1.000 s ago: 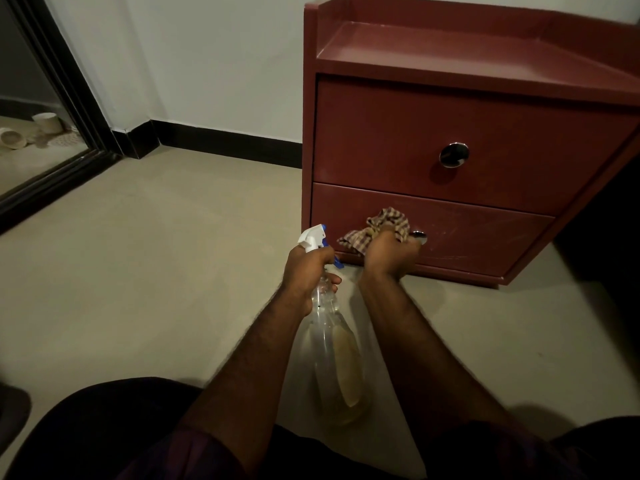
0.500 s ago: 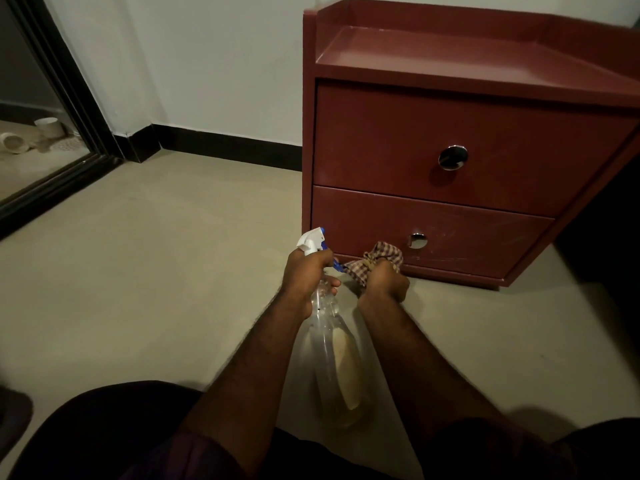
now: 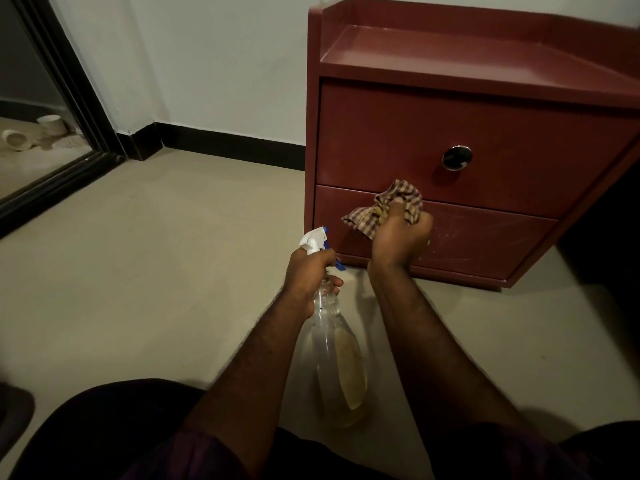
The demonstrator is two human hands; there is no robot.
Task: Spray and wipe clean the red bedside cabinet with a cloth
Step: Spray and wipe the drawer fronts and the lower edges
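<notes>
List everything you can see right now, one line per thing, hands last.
bedside cabinet: one, red, upper right against the wall, two drawers
drawer knob: one in clear view, chrome, on the upper drawer
cloth: one, brown-and-cream checked, bunched at the lower drawer's top edge
spray bottle: one, clear with a white-and-blue head, between the forearms
floor: one, beige, around the cabinet
skirting: one strip, black, at the foot of the white wall
door frame: one, black, far left, around glass or a mirror
pots: two, pale, seen in that glass
left hand: fingers curled round the spray bottle's neck
right hand: holds the cloth against the lower drawer
</notes>
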